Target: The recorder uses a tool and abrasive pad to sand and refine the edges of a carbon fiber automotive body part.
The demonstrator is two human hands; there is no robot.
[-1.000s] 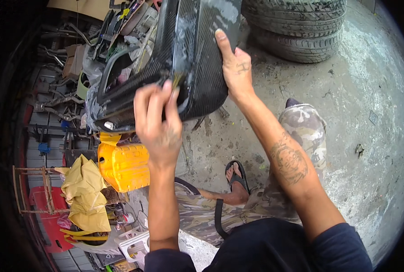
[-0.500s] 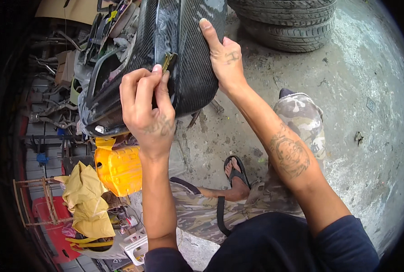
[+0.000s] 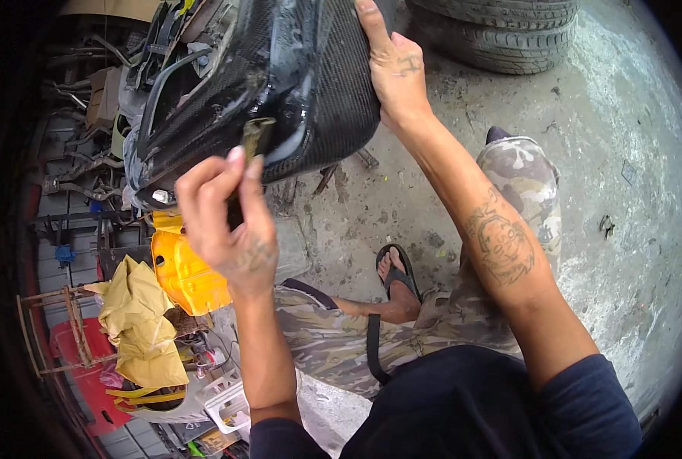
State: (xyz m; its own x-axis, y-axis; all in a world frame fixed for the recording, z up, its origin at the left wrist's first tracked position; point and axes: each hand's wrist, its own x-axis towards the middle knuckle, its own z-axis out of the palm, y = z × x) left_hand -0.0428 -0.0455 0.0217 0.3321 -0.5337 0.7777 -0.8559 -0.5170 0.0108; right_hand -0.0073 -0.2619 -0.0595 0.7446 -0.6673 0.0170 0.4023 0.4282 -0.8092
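A glossy black carbon-fibre panel (image 3: 337, 99), wet with whitish streaks along its groove, fills the upper middle of the view. My right hand (image 3: 402, 80) grips its right edge, thumb lying over the face and the other fingers hidden behind. Between the thumb and fingertips of my left hand (image 3: 230, 218) is a small folded piece of sandpaper (image 3: 259, 134), olive-brown and slightly blurred. It is held at the panel's lower part, near the rounded corner; whether it touches the surface I cannot tell.
Stacked tyres (image 3: 509, 42) stand at the top right on the stained concrete floor (image 3: 616, 153). To the left lie a yellow plastic part (image 3: 192, 268), crumpled tan paper (image 3: 142, 321), a red panel (image 3: 81, 367) and metal pipes (image 3: 92, 164). My sandalled foot (image 3: 398, 275) is below the panel.
My left hand has drawn down and left with the sandpaper, away from the groove toward the panel's lower edge. The panel and my right hand have shifted slightly upward in view.
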